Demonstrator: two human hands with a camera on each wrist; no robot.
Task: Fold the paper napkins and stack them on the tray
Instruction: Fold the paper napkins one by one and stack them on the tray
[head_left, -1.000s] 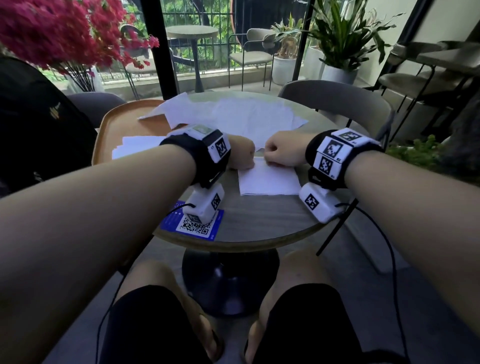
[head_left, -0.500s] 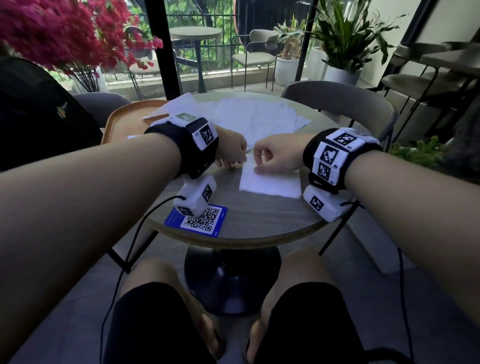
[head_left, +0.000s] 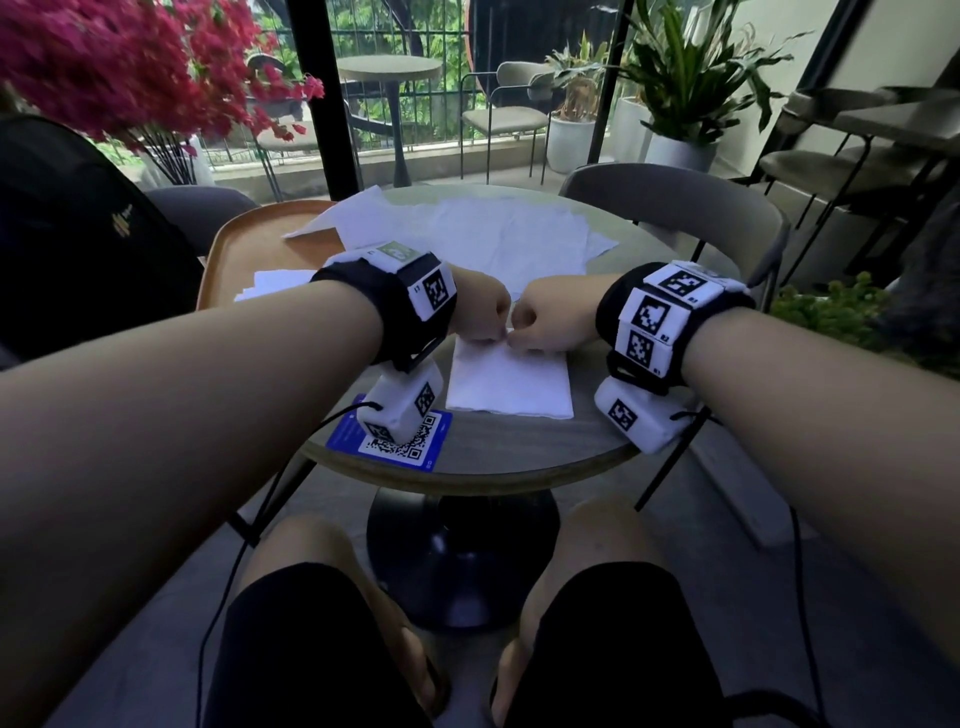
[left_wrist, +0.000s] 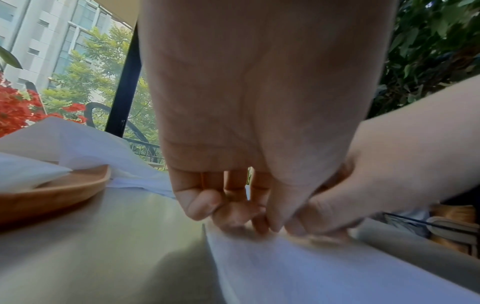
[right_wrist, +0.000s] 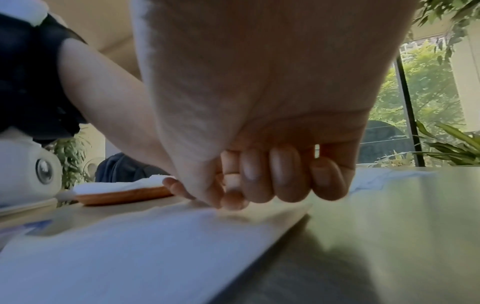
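- Left hand (head_left: 480, 312), right hand (head_left: 545, 322): both pinched the folded napkin's (head_left: 509, 382) far edge, near counter edge.
- Risk: uneven pull likely skews or tears the fold.

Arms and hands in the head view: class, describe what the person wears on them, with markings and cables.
Both forearms are bare, without sleeves. Each wrist carries a black band set with white blocks printed with black square codes. Under each wrist hangs a white camera box bearing similar codes, trailing a thin black cable. The hands are bare.

Daylight from the windows behind; foreground dim; wide-angle edges bend; wrist views seem slightly blurred.
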